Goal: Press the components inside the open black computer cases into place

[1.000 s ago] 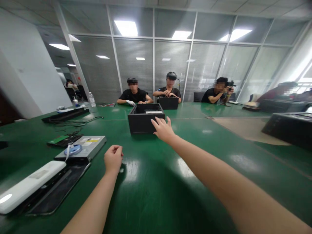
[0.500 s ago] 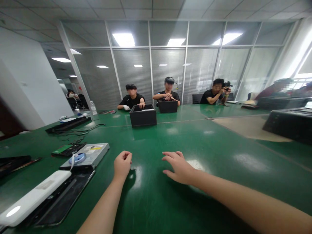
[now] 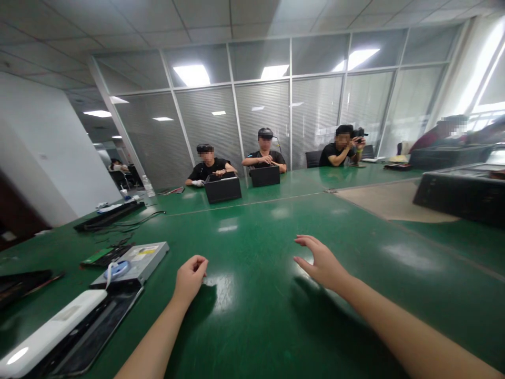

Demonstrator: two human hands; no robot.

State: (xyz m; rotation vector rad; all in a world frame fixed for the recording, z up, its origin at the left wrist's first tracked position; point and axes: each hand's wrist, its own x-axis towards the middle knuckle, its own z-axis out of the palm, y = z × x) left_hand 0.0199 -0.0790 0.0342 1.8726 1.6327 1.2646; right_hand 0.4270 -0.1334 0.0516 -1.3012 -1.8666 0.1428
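Surface [image 3: 244,321]: big, green and shiny, with bright light spots on it.
Left grip [image 3: 191,275]: fingers curled into a loose ball, just above the surface. I can't tell if something small is tucked inside.
Right grip [image 3: 323,264]: wide open and empty, thumb apart from the fingers, up over the surface, well apart from the left grip.
Silver box [image 3: 156,259]: flat, on the surface, near the left grip but not touching it.
Blue ring [image 3: 118,270]: on top of the silver box.
White bar [image 3: 55,326]: long, lying at a slant over a dark plate [image 3: 97,326], nearer to me than the silver box.
Green board [image 3: 97,256]: just beyond the silver box.
Black boxes: two across the surface, one [image 3: 223,189] by a person wearing a white glove [image 3: 197,183], one [image 3: 265,177] by the next person.
Camera [image 3: 359,135]: held up by another person.
Bottle [image 3: 148,186]: clear, standing on the far left.
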